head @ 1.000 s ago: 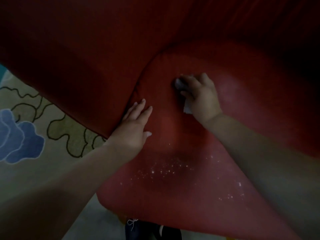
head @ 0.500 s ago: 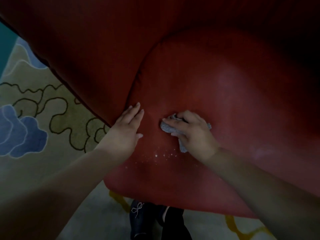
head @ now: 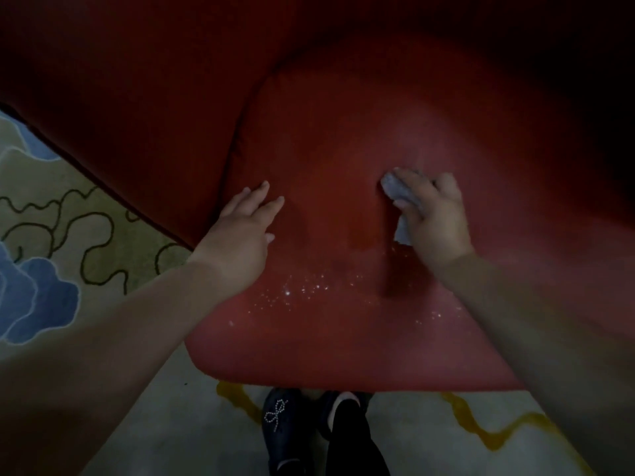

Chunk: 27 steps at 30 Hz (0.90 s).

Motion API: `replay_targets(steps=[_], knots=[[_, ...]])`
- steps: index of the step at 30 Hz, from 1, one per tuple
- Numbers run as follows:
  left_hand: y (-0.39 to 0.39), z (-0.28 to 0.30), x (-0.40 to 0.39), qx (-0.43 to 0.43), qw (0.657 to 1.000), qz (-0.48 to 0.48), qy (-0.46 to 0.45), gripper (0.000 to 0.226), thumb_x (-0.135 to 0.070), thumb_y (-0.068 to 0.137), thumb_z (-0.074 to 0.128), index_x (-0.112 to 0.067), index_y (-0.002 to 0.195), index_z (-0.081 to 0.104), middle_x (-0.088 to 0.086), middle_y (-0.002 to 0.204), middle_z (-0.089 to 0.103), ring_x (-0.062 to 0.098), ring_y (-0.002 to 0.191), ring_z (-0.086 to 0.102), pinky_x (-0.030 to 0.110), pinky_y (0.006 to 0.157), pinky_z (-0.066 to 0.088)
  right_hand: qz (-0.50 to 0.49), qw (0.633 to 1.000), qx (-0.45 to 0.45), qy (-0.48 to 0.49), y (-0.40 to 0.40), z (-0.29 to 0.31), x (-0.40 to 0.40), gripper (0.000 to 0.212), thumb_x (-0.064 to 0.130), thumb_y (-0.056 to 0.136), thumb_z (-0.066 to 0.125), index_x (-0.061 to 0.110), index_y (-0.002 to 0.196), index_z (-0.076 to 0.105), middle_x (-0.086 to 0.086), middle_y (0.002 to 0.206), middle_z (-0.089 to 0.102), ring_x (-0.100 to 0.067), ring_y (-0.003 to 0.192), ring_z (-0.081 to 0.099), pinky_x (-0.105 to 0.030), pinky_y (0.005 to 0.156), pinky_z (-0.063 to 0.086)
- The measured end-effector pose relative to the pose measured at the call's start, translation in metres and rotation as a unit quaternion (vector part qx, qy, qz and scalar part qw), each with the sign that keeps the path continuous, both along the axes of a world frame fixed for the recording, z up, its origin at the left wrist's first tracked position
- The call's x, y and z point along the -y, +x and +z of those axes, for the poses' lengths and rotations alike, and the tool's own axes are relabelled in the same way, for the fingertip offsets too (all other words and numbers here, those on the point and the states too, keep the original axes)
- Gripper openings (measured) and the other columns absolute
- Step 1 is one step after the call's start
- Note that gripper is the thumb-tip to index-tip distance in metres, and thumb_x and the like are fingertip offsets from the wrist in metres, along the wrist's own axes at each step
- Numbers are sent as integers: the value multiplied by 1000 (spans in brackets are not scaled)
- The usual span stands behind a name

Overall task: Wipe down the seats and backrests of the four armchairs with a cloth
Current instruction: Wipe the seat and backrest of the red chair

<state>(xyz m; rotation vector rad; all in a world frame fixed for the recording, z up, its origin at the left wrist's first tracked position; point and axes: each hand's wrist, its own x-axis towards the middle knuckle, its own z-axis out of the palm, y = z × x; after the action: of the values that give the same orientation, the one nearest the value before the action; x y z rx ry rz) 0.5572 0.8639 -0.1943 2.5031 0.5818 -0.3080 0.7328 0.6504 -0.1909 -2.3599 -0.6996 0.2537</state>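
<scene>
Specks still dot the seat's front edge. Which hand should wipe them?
Right hand: it already holds the cloth on the seat, just above the specks. The left hand lies flat, without one.

Right hand [head: 434,218]: gripping a grey cloth [head: 400,194] and pressing it onto the seat cushion [head: 343,149].
Left hand [head: 240,235]: lying flat, fingers straight, on the cushion's left part, apart from the cloth.
Armchair [head: 137,80]: red, filling the upper frame, its side wall rising left of the cushion.
White specks [head: 302,290]: lying scattered on the cushion's front part.
Carpet [head: 51,218]: showing blue and dark curling patterns at left.
Shoe [head: 280,427]: dark, showing a beaded bow, standing below the cushion's front edge.
</scene>
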Motion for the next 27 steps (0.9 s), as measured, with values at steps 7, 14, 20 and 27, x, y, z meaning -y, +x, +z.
replay_targets(steps=[7, 14, 20, 27], knots=[[-3, -2, 2, -12, 1000, -17, 20, 65, -17, 98, 49, -29, 152, 16, -9, 161, -1, 12, 147, -4, 23, 114, 1, 80, 996, 0, 37, -56, -5, 24, 44, -2, 84, 63, 17, 124, 63, -3, 103, 49, -12, 97, 51, -11, 89, 36], [-1, -2, 7, -25, 999, -23, 39, 65, -18, 98, 49, -26, 153, 15, -6, 161, 0, 15, 147, -3, 23, 113, -1, -116, 991, -65, 32, -55, -17, 28, 46, 5, 89, 59, 24, 131, 56, 1, 114, 41, -15, 109, 47, -17, 98, 34], [-1, -4, 9, -30, 998, -23, 45, 65, -19, 97, 50, -25, 153, 17, -5, 161, 0, 16, 147, -3, 25, 114, 0, -108, 988, -26, 106, -65, -11, 39, 45, 5, 89, 60, 24, 130, 56, 4, 107, 39, 1, 93, 42, -1, 92, 28], [-5, -4, 11, -40, 997, -42, 51, 65, -21, 97, 50, -26, 153, 16, -5, 161, 1, 17, 148, -2, 25, 114, 1, -184, 982, -22, 37, -75, -24, 92, 46, 6, 90, 57, 27, 131, 55, 7, 110, 37, -3, 99, 43, -11, 91, 34]])
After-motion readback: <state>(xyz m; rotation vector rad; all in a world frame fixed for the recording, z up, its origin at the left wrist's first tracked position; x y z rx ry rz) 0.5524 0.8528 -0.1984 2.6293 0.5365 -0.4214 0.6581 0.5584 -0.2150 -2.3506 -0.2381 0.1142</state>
